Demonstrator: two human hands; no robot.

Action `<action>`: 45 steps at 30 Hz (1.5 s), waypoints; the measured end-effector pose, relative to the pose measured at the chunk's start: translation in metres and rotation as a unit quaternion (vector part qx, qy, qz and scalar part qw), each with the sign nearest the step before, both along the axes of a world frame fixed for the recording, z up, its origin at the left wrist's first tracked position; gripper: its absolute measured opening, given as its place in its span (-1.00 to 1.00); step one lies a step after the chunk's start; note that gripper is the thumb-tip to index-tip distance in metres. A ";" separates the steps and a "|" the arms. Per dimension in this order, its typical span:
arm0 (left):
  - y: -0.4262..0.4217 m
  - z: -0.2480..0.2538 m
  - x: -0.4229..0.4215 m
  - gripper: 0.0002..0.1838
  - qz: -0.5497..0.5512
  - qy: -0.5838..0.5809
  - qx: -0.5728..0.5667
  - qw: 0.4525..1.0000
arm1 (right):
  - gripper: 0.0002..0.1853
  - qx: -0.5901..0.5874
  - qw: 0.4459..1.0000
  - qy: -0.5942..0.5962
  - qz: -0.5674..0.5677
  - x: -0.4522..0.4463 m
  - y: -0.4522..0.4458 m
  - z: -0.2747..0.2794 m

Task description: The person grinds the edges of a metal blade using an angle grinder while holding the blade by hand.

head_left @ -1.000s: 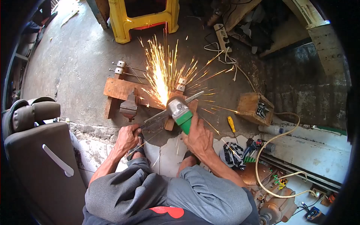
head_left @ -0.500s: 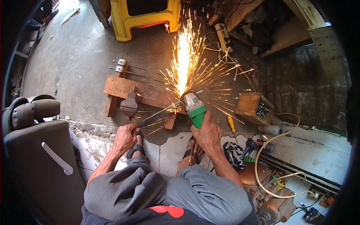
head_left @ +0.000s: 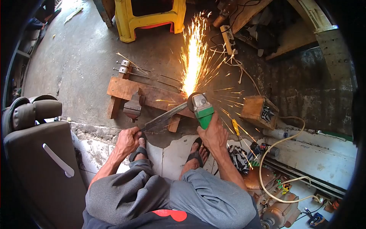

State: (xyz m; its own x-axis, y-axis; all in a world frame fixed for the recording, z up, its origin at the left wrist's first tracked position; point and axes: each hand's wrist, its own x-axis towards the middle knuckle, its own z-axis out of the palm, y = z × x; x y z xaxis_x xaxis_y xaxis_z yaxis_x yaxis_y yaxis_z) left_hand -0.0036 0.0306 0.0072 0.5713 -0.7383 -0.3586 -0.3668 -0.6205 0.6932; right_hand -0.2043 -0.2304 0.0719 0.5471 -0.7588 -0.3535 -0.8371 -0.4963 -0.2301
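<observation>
A long flat metal blade (head_left: 164, 117) slants across a low wooden bench (head_left: 160, 97). My left hand (head_left: 128, 142) is closed round its near end. In my right hand (head_left: 214, 134) is a green angle grinder (head_left: 204, 113), its fingers wrapped round the body. The grinder's disc meets the blade near the far end, and bright sparks (head_left: 193, 63) fly up and away from there. A small vise (head_left: 132, 107) is fixed to the front of the bench, left of the blade. Metal clamp blocks (head_left: 124, 66) sit at the bench's left end.
Beyond the bench stands a yellow stool (head_left: 152, 21). To the right are a wooden box (head_left: 259, 112), a yellow screwdriver (head_left: 235, 127), a power strip (head_left: 228, 39), a pale hose (head_left: 263, 168) and tools on the floor. A brown padded seat (head_left: 42, 171) is at left.
My right hand and the grinder have moved right along the blade, toward its far end. The spark stream has shifted right with them. My left hand has barely moved.
</observation>
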 end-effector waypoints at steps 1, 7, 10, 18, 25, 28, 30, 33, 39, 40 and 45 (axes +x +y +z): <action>0.000 0.001 0.000 -0.86 0.000 0.000 0.000 1.000 | -0.13 0.000 1.000 0.002 -0.003 0.000 0.000 0.000; 0.003 0.000 -0.001 -0.86 -0.003 -0.011 -0.026 1.000 | -0.21 -0.026 0.999 -0.023 -0.007 -0.003 -0.001 -0.006; 0.008 -0.004 0.000 -0.86 0.003 -0.004 -0.018 1.000 | -0.22 -0.019 0.999 -0.026 -0.012 -0.002 -0.003 -0.007; 0.013 0.000 -0.002 -0.86 0.019 0.000 -0.023 1.000 | -0.29 -0.016 0.999 -0.013 -0.025 -0.004 -0.009 -0.008; 0.026 -0.003 0.006 -0.82 -0.003 0.014 0.013 1.000 | -0.35 -0.037 0.998 -0.013 -0.051 -0.008 -0.022 -0.014; 0.018 0.001 0.010 -0.78 0.019 0.081 0.073 0.994 | -0.35 -0.037 0.995 -0.019 -0.089 -0.013 -0.032 -0.013; 0.013 0.005 0.009 -0.76 0.027 0.089 0.061 0.994 | -0.36 -0.033 0.993 -0.032 -0.107 -0.018 -0.030 -0.009; -0.012 -0.001 0.008 -0.75 -0.006 0.087 0.056 0.995 | -0.33 -0.032 0.992 -0.040 -0.116 -0.024 -0.025 -0.009; -0.045 -0.018 -0.003 -0.72 -0.002 0.118 0.037 0.992 | -0.21 -0.062 0.997 -0.037 -0.036 -0.018 -0.018 -0.017; -0.045 -0.020 -0.006 -0.72 -0.002 0.117 0.041 0.992 | -0.15 -0.058 0.998 -0.031 -0.025 -0.016 -0.014 -0.016; -0.059 -0.028 -0.011 -0.71 0.018 0.156 0.021 0.987 | -0.14 -0.026 0.998 -0.031 0.057 -0.010 0.020 -0.008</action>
